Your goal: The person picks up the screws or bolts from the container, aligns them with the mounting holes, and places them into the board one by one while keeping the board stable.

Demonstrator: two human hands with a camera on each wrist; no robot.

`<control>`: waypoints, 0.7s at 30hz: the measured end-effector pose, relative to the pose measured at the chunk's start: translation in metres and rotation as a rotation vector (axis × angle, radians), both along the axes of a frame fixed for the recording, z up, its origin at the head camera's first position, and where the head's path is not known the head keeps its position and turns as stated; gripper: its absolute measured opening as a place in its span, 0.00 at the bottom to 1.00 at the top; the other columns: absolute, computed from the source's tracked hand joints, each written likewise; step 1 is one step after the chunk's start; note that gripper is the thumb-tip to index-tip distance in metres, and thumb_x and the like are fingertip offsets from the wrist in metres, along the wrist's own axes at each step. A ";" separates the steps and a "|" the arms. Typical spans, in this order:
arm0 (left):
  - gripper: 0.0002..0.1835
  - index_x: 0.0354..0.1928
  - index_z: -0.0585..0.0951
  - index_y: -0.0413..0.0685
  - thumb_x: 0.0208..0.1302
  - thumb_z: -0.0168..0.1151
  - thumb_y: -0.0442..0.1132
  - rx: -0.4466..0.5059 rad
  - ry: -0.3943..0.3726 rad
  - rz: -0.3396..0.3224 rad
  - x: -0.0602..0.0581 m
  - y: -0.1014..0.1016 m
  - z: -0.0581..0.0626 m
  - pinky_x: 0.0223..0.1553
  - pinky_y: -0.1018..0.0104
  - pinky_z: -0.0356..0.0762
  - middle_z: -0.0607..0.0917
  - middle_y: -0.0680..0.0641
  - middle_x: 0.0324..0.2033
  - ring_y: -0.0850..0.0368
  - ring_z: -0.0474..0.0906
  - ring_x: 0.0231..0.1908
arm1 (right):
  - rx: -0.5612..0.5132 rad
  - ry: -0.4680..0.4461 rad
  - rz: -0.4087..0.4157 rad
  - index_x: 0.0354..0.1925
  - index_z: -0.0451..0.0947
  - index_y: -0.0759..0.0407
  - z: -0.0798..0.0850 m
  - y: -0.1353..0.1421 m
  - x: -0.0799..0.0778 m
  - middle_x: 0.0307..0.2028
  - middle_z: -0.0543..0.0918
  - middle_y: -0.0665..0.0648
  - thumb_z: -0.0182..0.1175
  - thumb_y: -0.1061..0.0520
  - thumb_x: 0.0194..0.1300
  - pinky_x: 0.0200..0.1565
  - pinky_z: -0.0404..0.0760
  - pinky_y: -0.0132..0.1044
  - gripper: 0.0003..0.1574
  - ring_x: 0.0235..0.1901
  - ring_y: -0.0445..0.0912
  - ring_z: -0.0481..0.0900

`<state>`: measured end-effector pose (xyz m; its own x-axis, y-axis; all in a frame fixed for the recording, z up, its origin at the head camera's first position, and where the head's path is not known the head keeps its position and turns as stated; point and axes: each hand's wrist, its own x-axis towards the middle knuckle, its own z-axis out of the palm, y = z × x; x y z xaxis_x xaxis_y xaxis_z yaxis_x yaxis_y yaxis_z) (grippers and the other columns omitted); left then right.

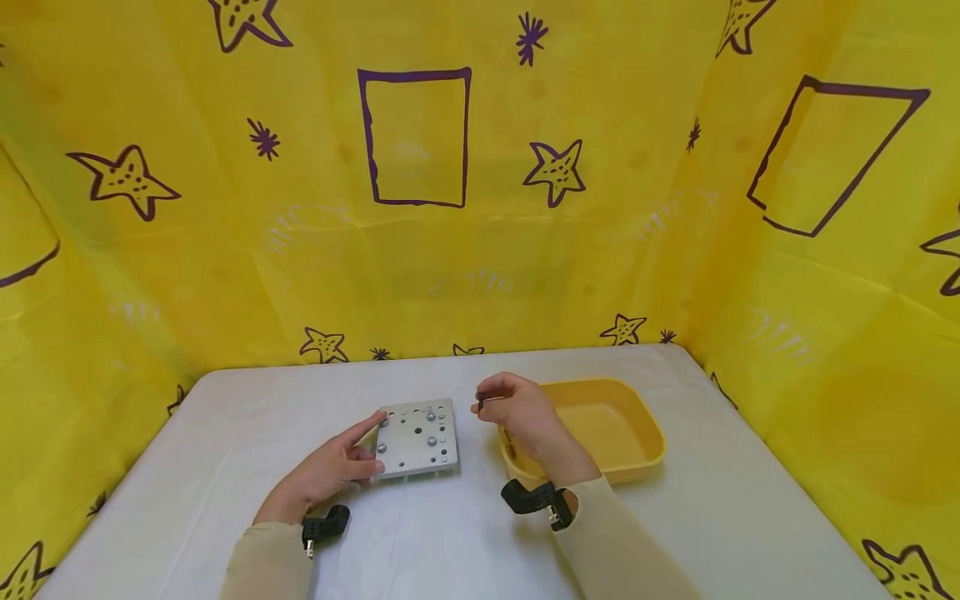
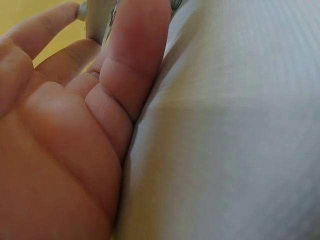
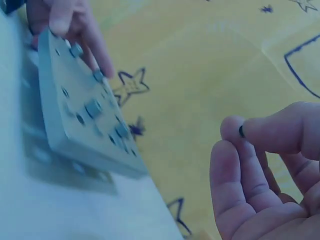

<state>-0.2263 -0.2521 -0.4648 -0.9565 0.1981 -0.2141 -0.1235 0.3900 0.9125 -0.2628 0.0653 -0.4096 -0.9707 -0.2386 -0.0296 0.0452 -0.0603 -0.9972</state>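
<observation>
A light grey metal plate [image 1: 417, 450] with drilled holes and several socket-head screws stands a little above the white table. My left hand [image 1: 330, 467] holds it by its left side, thumb at the near corner and index finger at the far one. In the left wrist view, the fingers [image 2: 135, 45] run up to the plate's edge [image 2: 97, 20]. To the right of the plate, my right hand [image 1: 525, 412] is raised and pinches a small dark piece [image 3: 242, 131] between thumb and fingertip. Mostly covered by the fingers, its kind cannot be told.
A yellow tray [image 1: 652, 425] sits on the right of the white table [image 1: 465, 542], partly behind my right hand and forearm. Small dark bits [image 1: 511, 444] lie at its left inside edge. A yellow patterned curtain [image 1: 495, 250] encloses the back and sides.
</observation>
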 end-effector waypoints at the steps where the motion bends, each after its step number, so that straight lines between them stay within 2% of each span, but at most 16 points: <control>1: 0.47 0.77 0.61 0.67 0.57 0.75 0.42 -0.001 0.004 -0.004 0.000 0.000 0.000 0.39 0.56 0.71 0.81 0.41 0.38 0.46 0.77 0.35 | -0.012 -0.014 0.008 0.45 0.79 0.68 -0.001 -0.006 0.000 0.46 0.79 0.70 0.63 0.75 0.59 0.47 0.80 0.42 0.15 0.43 0.57 0.84; 4: 0.47 0.77 0.61 0.66 0.58 0.74 0.42 0.000 0.013 -0.015 0.000 -0.001 -0.001 0.39 0.55 0.70 0.81 0.42 0.38 0.46 0.77 0.35 | -0.043 -0.049 0.033 0.47 0.79 0.71 -0.004 -0.024 0.000 0.47 0.80 0.72 0.63 0.74 0.61 0.46 0.81 0.42 0.14 0.41 0.55 0.85; 8: 0.47 0.77 0.60 0.64 0.58 0.74 0.43 0.008 0.017 -0.027 -0.002 -0.001 -0.002 0.38 0.56 0.69 0.82 0.42 0.38 0.46 0.77 0.35 | -0.040 -0.065 0.057 0.50 0.80 0.69 -0.007 -0.044 0.000 0.48 0.80 0.72 0.63 0.72 0.64 0.44 0.82 0.41 0.15 0.40 0.53 0.85; 16: 0.48 0.78 0.59 0.62 0.59 0.74 0.43 0.043 0.002 -0.039 -0.002 -0.002 -0.003 0.39 0.57 0.70 0.83 0.41 0.40 0.46 0.77 0.36 | 0.058 -0.079 0.079 0.48 0.83 0.67 -0.015 -0.074 0.009 0.39 0.86 0.61 0.64 0.66 0.66 0.39 0.83 0.39 0.12 0.35 0.49 0.85; 21: 0.48 0.77 0.60 0.64 0.58 0.74 0.43 0.041 -0.007 -0.014 -0.002 -0.002 -0.003 0.39 0.56 0.70 0.83 0.42 0.41 0.47 0.76 0.36 | 0.143 -0.030 0.097 0.44 0.85 0.62 -0.019 -0.087 0.017 0.36 0.85 0.55 0.65 0.65 0.65 0.35 0.82 0.38 0.09 0.31 0.47 0.84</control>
